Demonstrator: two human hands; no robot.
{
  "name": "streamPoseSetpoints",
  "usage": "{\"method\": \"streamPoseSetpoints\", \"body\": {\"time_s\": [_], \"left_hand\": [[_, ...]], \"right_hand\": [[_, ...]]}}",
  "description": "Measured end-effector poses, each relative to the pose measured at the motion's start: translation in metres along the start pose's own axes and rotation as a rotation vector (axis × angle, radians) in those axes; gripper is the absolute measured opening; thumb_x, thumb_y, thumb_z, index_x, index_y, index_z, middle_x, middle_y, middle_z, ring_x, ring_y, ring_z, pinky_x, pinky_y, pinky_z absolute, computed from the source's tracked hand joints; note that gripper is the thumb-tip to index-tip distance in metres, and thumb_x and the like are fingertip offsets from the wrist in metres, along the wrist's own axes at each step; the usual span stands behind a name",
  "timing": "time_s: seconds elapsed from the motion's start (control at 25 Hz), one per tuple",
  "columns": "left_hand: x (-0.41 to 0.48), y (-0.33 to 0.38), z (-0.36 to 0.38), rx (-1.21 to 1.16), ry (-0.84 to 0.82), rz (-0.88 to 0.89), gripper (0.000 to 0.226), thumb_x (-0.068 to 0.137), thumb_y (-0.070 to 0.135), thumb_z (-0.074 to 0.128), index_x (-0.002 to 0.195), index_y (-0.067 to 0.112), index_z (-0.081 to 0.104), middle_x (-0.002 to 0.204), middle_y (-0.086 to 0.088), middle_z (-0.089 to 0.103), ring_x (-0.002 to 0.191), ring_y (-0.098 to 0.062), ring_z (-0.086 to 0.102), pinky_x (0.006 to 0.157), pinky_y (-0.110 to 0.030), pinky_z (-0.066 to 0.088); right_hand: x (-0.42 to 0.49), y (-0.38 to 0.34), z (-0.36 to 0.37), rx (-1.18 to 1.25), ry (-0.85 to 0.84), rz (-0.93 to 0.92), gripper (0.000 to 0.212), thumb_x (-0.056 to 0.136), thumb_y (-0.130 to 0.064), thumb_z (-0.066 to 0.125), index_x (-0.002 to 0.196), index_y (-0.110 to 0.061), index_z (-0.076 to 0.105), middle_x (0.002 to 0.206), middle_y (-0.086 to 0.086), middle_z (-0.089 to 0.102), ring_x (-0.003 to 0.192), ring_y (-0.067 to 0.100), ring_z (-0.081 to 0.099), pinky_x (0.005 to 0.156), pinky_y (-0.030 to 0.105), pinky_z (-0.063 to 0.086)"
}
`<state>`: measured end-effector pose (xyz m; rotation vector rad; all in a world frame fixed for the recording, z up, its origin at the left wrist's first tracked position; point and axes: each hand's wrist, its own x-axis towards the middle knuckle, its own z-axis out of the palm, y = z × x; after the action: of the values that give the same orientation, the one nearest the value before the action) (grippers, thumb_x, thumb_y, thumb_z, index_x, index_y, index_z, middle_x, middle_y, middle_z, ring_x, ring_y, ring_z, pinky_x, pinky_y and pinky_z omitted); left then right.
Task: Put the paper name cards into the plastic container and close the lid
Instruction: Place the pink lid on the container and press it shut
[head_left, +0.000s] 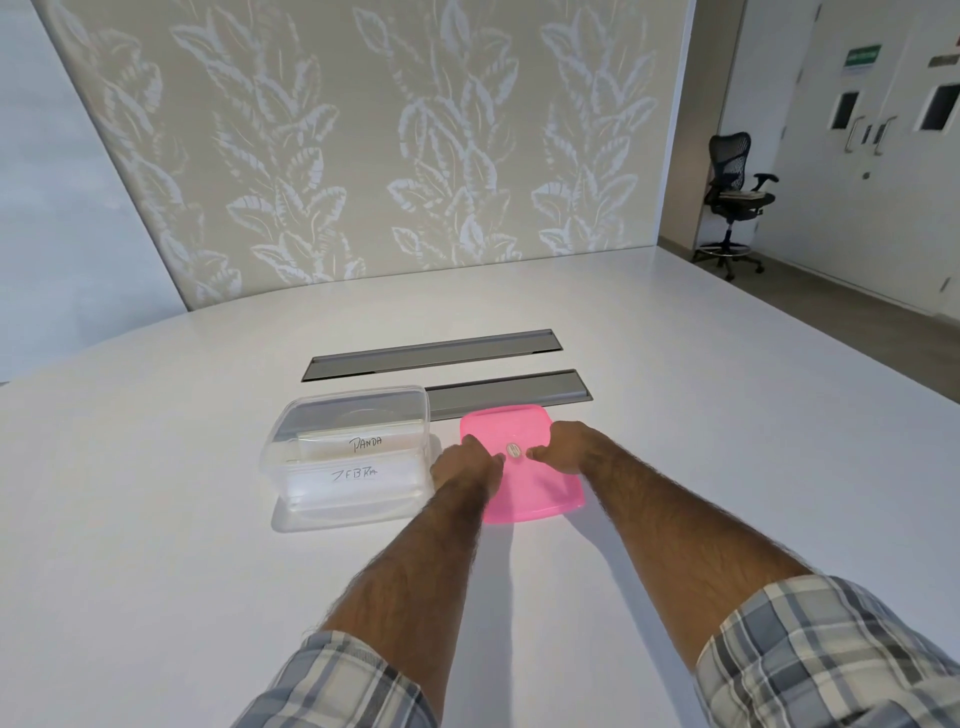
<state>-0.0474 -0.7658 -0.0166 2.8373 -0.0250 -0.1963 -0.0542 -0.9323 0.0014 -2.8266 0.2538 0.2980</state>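
Cards (358, 457) sit inside the clear container (291, 431). Your left hand (465, 467) and right hand (563, 447) rest flat, fingers loosely spread, on the pink lid (524, 499) beside it; fingertips partly hidden.

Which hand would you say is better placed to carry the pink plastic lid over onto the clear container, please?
Probably the left hand: it rests on the pink plastic lid at the edge nearest the clear plastic container. The right hand is farther away.
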Motion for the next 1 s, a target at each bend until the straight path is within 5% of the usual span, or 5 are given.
{"method": "streamPoseSetpoints", "body": {"time_s": [0.36,0.6,0.8,1.0], "left_hand": [[0.005,0.01,0.0,-0.218,0.006,0.01,0.054,0.099,0.04,0.047,0.143,0.01,0.04,0.139,-0.013,0.053,0.125,-0.033,0.054,0.1,-0.043,0.048],[0.014,0.014,-0.016,-0.345,0.131,0.061,0.048,0.097,0.012,0.048,0.145,0.011,0.045,0.145,-0.011,0.049,0.133,-0.029,0.049,0.107,-0.037,0.04],[0.015,0.012,-0.035,-0.433,0.187,0.11,0.053,0.094,0.004,0.047,0.146,0.015,0.047,0.149,-0.006,0.048,0.134,-0.026,0.048,0.111,-0.032,0.036],[0.015,0.0,-0.067,-0.498,0.263,0.11,0.049,0.093,0.005,0.051,0.141,0.015,0.054,0.144,-0.006,0.056,0.131,-0.025,0.052,0.109,-0.03,0.038]], "right_hand": [[0.004,0.006,-0.002,0.284,0.078,0.106,0.046,0.092,-0.042,0.058,0.12,-0.005,0.06,0.123,0.013,0.064,0.109,0.03,0.062,0.084,0.032,0.048],[0.003,0.008,-0.01,0.71,0.154,0.28,0.02,0.086,-0.021,0.057,0.098,-0.006,0.061,0.096,0.012,0.061,0.087,0.028,0.062,0.069,0.031,0.047],[0.001,0.0,-0.026,1.031,0.225,0.379,0.032,0.083,-0.006,0.051,0.111,-0.001,0.065,0.094,0.013,0.059,0.081,0.028,0.06,0.067,0.031,0.045],[-0.012,-0.02,-0.045,1.28,0.212,0.408,0.028,0.081,0.001,0.046,0.1,-0.004,0.066,0.08,0.013,0.059,0.058,0.022,0.055,0.057,0.03,0.051]]}}
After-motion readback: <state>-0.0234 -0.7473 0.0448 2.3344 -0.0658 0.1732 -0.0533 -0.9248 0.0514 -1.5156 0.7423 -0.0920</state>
